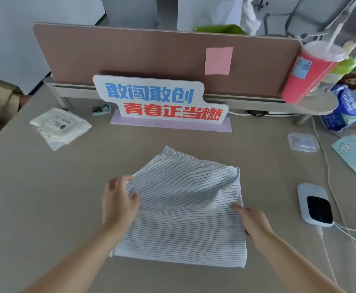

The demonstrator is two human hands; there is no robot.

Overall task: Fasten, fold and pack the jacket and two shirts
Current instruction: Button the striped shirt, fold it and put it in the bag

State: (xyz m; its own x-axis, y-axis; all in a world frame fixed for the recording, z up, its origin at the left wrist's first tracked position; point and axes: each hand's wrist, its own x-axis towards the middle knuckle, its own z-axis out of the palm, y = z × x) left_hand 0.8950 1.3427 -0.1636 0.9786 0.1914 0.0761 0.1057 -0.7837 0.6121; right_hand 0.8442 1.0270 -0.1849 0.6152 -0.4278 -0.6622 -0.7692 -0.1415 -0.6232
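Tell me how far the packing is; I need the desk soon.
One striped shirt lies folded to a rough rectangle on the desk. Left hand pinches its left edge; right hand presses its right edge. No jacket, second shirt or bag in view.

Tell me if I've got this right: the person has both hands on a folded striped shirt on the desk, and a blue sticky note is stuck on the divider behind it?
Nearly. In the head view the sticky note on the divider is pink, not blue. The rest stands: the left hand and the right hand are both on the folded striped shirt on the desk.
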